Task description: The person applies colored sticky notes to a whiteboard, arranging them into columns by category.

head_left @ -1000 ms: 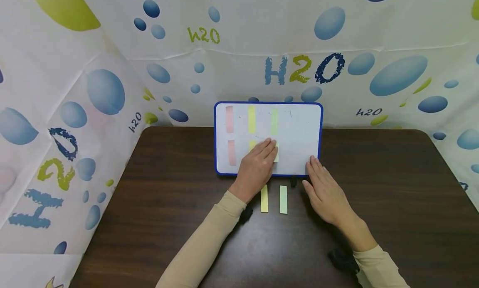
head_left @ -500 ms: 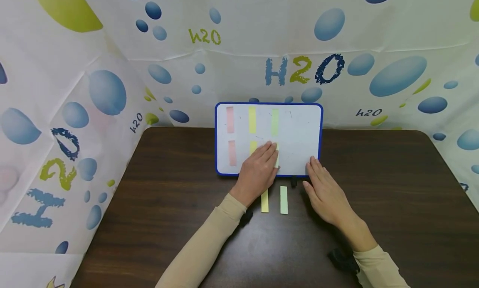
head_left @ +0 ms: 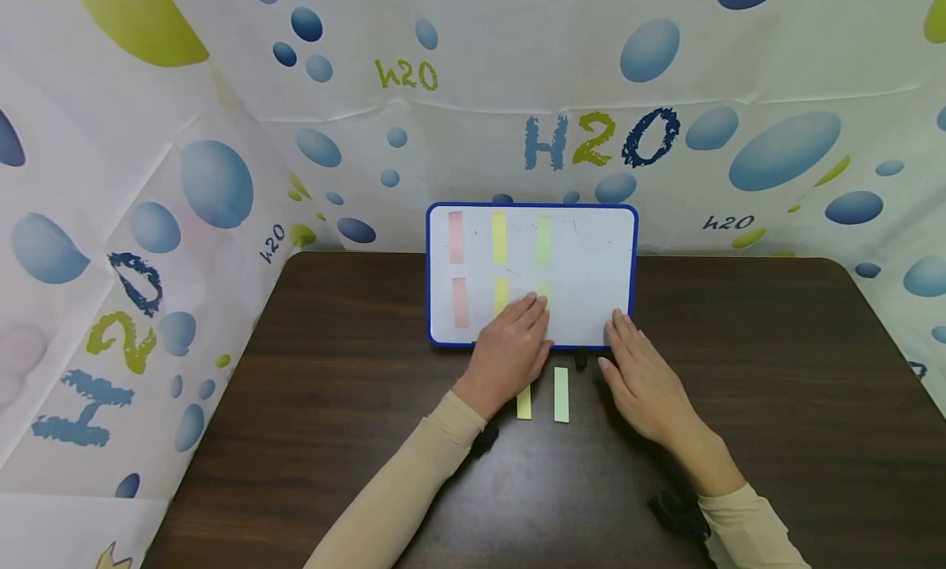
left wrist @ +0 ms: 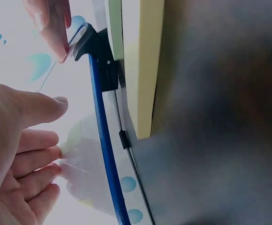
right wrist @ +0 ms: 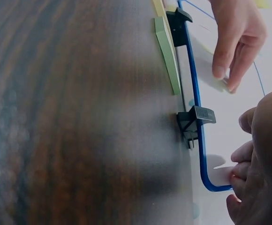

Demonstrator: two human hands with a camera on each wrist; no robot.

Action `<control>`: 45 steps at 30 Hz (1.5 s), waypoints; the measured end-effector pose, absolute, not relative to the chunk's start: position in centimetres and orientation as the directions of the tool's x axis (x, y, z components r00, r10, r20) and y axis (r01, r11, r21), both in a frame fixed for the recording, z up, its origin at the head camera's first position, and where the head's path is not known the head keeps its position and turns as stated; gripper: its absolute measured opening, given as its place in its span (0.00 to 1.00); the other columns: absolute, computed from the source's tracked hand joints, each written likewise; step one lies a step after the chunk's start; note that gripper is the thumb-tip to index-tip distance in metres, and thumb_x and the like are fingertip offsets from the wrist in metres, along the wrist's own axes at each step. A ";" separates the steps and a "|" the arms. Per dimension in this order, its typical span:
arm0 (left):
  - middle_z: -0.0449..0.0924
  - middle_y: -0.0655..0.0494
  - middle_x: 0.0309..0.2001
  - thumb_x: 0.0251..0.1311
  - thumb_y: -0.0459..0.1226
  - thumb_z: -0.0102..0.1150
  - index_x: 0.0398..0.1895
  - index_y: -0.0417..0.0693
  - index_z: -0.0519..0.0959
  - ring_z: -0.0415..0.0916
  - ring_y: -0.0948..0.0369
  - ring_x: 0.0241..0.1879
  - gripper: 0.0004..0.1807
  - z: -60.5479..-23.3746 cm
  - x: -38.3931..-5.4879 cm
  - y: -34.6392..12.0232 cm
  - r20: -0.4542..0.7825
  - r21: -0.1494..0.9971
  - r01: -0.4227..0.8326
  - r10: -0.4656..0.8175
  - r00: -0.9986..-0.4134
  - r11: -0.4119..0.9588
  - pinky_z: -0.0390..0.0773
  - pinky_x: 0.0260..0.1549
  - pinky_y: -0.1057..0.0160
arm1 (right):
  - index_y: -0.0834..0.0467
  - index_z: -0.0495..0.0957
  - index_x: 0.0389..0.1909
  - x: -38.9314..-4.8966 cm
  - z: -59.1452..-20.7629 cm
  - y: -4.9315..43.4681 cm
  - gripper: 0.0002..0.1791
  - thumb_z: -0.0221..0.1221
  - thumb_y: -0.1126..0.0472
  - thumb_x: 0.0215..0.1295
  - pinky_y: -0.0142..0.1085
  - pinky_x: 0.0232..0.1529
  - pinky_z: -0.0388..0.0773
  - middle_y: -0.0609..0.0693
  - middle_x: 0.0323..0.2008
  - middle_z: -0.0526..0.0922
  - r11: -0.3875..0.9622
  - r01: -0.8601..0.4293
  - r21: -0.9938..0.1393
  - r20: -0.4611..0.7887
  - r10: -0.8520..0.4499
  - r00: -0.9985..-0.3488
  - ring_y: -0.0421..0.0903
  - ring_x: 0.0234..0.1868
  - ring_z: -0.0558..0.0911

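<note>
A blue-framed whiteboard (head_left: 591,282) stands propped at the back of the table. My left hand (head_left: 510,343) lies against its lower middle, fingertips pressing on a light-green sticky strip (head_left: 545,288) that is mostly covered by the fingers. In the left wrist view those fingers are loosely extended, with the thumb apart. My right hand (head_left: 643,380) rests its straight fingers on the board's lower right corner. Other strips stick to the board: two pink, the upper one (head_left: 456,237) above the lower; two yellow, the upper one (head_left: 499,237) above the lower; and an upper green strip (head_left: 544,240).
A yellow sticky-note pad (head_left: 524,403), partly behind the left wrist, and a green pad (head_left: 562,395) lie on the dark wooden table (head_left: 739,347) before the board. Black stand clips (right wrist: 197,117) grip the board's lower edge. A patterned curtain (head_left: 473,142) hangs behind.
My left hand has slid down the board along the green strip, and the strip's upper end now shows above the fingertips. My right hand has stayed in place.
</note>
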State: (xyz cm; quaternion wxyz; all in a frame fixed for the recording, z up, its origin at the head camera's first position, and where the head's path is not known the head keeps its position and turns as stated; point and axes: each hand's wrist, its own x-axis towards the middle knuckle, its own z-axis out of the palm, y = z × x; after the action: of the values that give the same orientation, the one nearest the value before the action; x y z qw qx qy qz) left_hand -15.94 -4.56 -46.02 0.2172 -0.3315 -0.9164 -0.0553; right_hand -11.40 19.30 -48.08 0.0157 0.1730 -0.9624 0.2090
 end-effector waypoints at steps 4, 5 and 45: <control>0.81 0.48 0.64 0.67 0.44 0.65 0.59 0.40 0.83 0.76 0.54 0.68 0.22 -46.1 -15.6 -4.5 0.422 -0.058 0.637 0.598 -0.682 0.768 0.75 0.68 0.58 | 0.68 0.51 0.79 -11.6 -47.9 19.4 0.35 0.44 0.52 0.81 0.58 0.80 0.53 0.63 0.81 0.47 0.853 -0.342 -0.393 0.106 -0.328 -0.939 0.61 0.82 0.50; 0.81 0.48 0.64 0.67 0.44 0.65 0.59 0.41 0.83 0.76 0.54 0.68 0.22 -46.1 -15.6 -4.5 0.418 -0.062 0.637 0.600 -0.682 0.768 0.75 0.68 0.58 | 0.68 0.51 0.79 -11.6 -47.9 19.4 0.35 0.44 0.52 0.81 0.58 0.80 0.53 0.63 0.82 0.47 0.854 -0.342 -0.393 0.105 -0.327 -0.939 0.61 0.82 0.50; 0.85 0.47 0.58 0.72 0.41 0.58 0.54 0.39 0.85 0.81 0.53 0.63 0.17 -45.9 -14.9 -4.4 0.517 -0.042 0.646 0.570 -0.639 0.762 0.78 0.65 0.59 | 0.66 0.64 0.75 -11.4 -48.0 19.2 0.28 0.46 0.56 0.81 0.45 0.81 0.57 0.59 0.78 0.61 0.812 -0.374 -0.448 0.273 -0.274 -0.922 0.58 0.79 0.62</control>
State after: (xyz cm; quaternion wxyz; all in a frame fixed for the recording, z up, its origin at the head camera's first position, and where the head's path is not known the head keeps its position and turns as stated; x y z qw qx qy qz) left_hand -14.86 -4.44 -45.93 0.2594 -0.3367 -0.9022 -0.0734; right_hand -11.36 19.24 -47.95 0.0983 0.1713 -0.9467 0.2545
